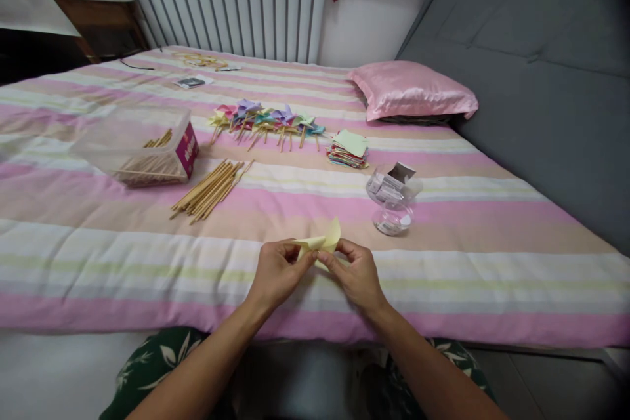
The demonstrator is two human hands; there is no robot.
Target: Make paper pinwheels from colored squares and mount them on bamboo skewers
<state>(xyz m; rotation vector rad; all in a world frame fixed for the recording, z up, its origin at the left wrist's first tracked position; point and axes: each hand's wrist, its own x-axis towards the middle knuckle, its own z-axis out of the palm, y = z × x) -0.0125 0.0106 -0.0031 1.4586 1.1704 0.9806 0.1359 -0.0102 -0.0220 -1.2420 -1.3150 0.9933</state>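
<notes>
Head view: our left hand (278, 275) and right hand (358, 277) pinched 1 part-folded yellow paper (319, 241).
We judged the pinwheels (283, 116) finished; loose sticks (209, 191) and a paper stack (348, 146) lay unused.

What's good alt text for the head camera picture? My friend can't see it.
The left hand and right hand pinch a folded yellow paper over a striped bed. Beyond them lie colourful pinwheels, a paper stack, loose sticks beside a clear box of more sticks, and clear plastic containers. A pink pillow sits farther back, to the right.
</notes>
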